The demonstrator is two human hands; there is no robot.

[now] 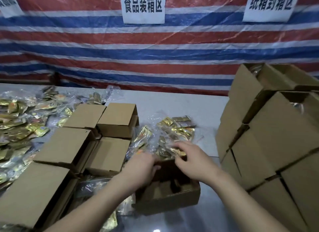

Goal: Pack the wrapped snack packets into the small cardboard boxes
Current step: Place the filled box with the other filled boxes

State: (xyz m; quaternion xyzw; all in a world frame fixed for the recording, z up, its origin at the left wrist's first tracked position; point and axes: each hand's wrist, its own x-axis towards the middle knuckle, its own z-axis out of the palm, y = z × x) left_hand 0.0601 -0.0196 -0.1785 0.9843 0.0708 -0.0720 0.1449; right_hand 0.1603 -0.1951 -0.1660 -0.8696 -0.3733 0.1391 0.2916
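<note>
A small open cardboard box (172, 199) sits on the table right in front of me. Its inside is dark and what lies in it is hard to make out. My left hand (139, 169) curls over the box's far left rim. My right hand (190, 160) reaches over the far edge and its fingers pinch a clear bag of gold-wrapped snack packets (172, 138) that lies just behind the box. More bagged gold packets (143, 136) lie to the left of it.
Several closed small boxes (114, 120) stand in rows at my left. A heap of gold packets (19, 126) covers the far left of the table. A tall stack of boxes (276, 136) rises at the right. Striped tarp with paper signs (143, 6) hangs behind.
</note>
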